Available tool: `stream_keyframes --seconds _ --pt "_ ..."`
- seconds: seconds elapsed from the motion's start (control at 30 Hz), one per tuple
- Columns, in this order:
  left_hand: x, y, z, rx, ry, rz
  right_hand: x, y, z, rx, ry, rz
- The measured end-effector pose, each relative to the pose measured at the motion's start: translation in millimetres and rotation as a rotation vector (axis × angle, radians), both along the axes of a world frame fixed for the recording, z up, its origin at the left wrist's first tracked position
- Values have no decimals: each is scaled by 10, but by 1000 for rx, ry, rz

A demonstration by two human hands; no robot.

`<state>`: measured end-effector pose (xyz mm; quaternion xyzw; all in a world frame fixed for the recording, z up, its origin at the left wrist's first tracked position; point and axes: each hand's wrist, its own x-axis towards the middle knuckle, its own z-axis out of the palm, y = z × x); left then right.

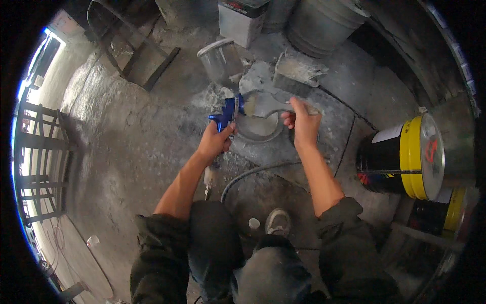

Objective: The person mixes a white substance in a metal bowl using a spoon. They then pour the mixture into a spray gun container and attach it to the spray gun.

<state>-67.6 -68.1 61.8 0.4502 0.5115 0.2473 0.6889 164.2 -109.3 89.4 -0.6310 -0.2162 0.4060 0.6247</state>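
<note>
My left hand (pixel 216 140) is wrapped round the grip of a blue spray gun (pixel 229 110), whose front end points to the right. From its lower end hangs a pale fitting with a metal coupling (pixel 208 190). My right hand (pixel 302 120) is closed on a grey tool with a forked, curved end (pixel 277 111), which looks like a wrench. Its open end lies close to the front of the gun; I cannot tell whether they touch. Under both is a round, shallow grey pan (pixel 260 136), partly hidden by the tool.
Behind stand a clear plastic bucket (pixel 218 60), a dusty block-shaped container (pixel 294 76), a white tin (pixel 242 25) and a large drum (pixel 324 28). A black-and-yellow pail (pixel 400 157) is at right. A dark hose (pixel 253 173) curves across the floor. Metal frames (pixel 152 71) stand at left.
</note>
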Motion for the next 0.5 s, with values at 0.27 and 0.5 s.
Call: stream_keyframes --seconds 0.27,0.5 --pt "-66 54 2 28 44 17 248 -60 -287 -12 -333 47" --pt "-565 245 -260 734 468 -184 322 -78 -401 -67 -571 265"
